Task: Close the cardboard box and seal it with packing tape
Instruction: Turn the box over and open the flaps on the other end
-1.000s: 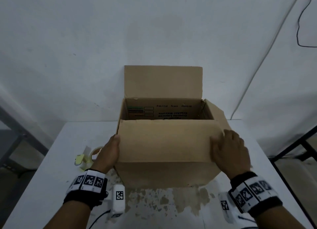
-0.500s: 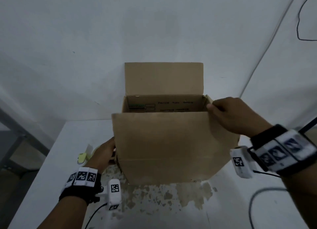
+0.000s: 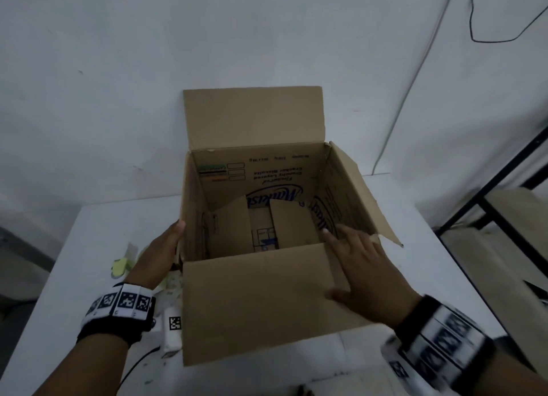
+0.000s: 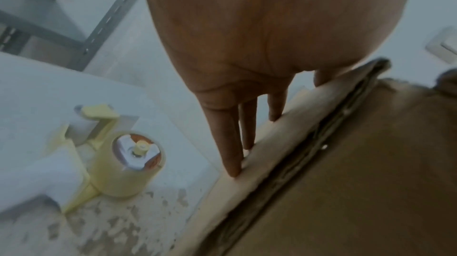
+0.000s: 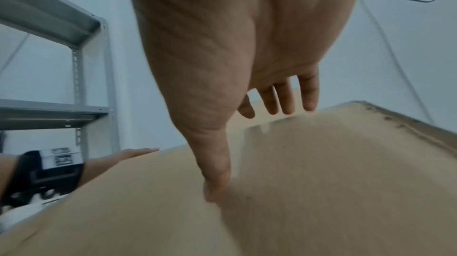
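Note:
A brown cardboard box stands open on the white table, its far flap upright against the wall and its near flap folded outward toward me. My left hand lies flat with straight fingers against the box's left side. My right hand rests open on the near flap at the right corner, fingers spread, thumb on the cardboard. A yellow tape dispenser with a roll of packing tape sits on the table left of the box, mostly hidden behind my left hand in the head view.
The box's right flap sticks out to the right. A metal shelf rack stands at the left, a dark-framed stand at the right. The tabletop's paint is worn near the front edge. A cable hangs down the wall.
The near flap, raised half a second ago, has dropped outward, so the box's inside shows. My right hand came down from the flap's top right corner onto the lowered flap. The left hand stayed put.

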